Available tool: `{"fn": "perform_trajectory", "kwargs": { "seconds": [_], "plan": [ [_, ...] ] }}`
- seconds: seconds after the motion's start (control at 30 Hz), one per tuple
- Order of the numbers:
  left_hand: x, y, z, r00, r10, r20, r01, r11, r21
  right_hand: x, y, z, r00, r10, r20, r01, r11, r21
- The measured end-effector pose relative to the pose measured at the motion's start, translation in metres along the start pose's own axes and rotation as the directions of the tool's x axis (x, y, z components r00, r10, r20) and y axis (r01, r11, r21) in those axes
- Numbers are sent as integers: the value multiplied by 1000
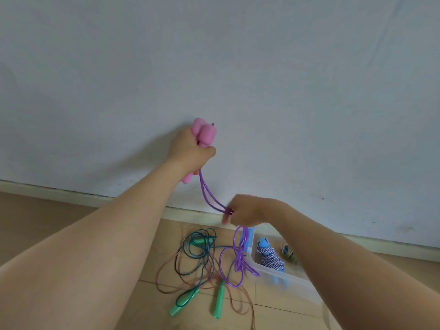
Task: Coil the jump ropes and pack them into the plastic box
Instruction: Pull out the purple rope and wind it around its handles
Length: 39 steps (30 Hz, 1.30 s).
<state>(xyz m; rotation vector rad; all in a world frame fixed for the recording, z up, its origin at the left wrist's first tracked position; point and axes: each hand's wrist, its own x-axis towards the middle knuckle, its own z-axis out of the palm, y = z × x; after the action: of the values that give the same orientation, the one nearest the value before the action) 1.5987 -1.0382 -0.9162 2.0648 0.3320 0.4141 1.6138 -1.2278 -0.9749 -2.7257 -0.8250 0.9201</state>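
My left hand (pixel 190 151) is raised in front of the wall, fist closed around both pink handles (pixel 204 134) of a jump rope. Its purple cord (pixel 209 194) runs down to my right hand (pixel 245 210), which pinches the strands lower down. Below that hand the purple loops (pixel 235 260) hang over the corner of a clear plastic box (pixel 285 282) on the floor. Inside the box lies a coiled blue-and-white rope with blue handles (pixel 270 257).
On the wooden floor left of the box lies a tangle of dark green and brown cords (pixel 190 258) with green handles (pixel 184 302). A pale wall and skirting board (pixel 71 195) run behind. A small object (pixel 287 251) sits at the box's far side.
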Motion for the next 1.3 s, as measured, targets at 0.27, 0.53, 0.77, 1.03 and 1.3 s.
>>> {"fn": "perform_trajectory", "kwargs": {
  "seconds": [0.27, 0.53, 0.77, 1.03, 1.3],
  "plan": [
    [-4, -28, -10, 896, -205, 394, 191, 979, 77, 0, -30, -16, 949, 81, -306, 126, 790, 601],
    [-12, 6, -6, 792, -87, 604, 348, 877, -330, 6, -37, -8, 944, -145, -297, 310, 701, 643],
    [-11, -4, -11, 849, -123, 513, 63, 989, 132, -5, -39, 1, 825, -242, -510, 207, 970, -126],
    [-15, -12, 5, 810, -111, 575, -358, 684, 636, -14, -28, -13, 632, -522, -572, 229, 832, -506],
    [-12, -10, 14, 779, 7, 626, -544, 505, 671, -18, 5, -55, 744, -43, -667, 301, 912, 277]
  ]
}}
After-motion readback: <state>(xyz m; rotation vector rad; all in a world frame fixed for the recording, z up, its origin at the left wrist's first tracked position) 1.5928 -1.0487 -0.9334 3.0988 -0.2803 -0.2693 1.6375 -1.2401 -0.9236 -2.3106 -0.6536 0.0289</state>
